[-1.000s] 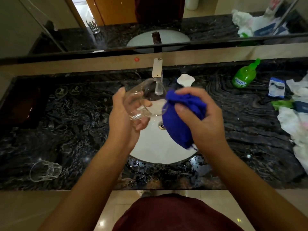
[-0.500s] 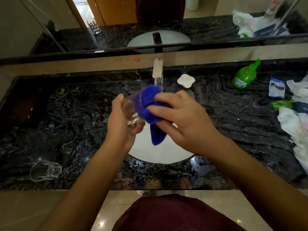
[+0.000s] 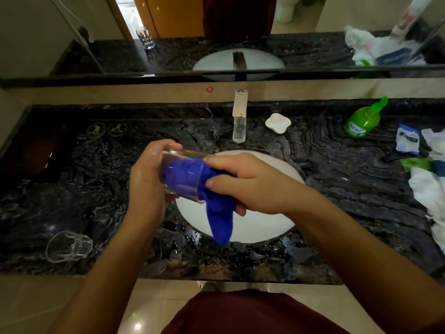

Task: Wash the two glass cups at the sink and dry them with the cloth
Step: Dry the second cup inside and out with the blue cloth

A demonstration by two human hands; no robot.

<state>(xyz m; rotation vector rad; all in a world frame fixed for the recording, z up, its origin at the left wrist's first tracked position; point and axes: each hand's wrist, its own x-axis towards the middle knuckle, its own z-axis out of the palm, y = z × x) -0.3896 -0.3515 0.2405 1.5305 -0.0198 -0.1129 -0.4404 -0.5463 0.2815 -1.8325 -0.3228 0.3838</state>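
My left hand (image 3: 144, 186) grips a clear glass cup (image 3: 185, 162) on its side above the left rim of the white sink (image 3: 265, 227), mouth pointing right. A blue cloth (image 3: 218, 220) is stuffed into the cup and its tail hangs down over the basin. My right hand (image 3: 250, 186) holds the cloth at the cup's mouth, fingers pushed partly inside. The second glass cup (image 3: 68, 245) lies on its side on the dark marble counter (image 3: 96, 189) at the near left, untouched.
A chrome tap (image 3: 240, 116) stands behind the sink with a white soap dish (image 3: 278, 122) to its right. A green soap bottle (image 3: 363, 120), packets and white bags (image 3: 428, 189) crowd the counter's right end. A mirror runs along the back.
My right hand has pushed the blue cloth from outside the cup into its mouth. The cup has turned onto its side and both hands have shifted slightly left.
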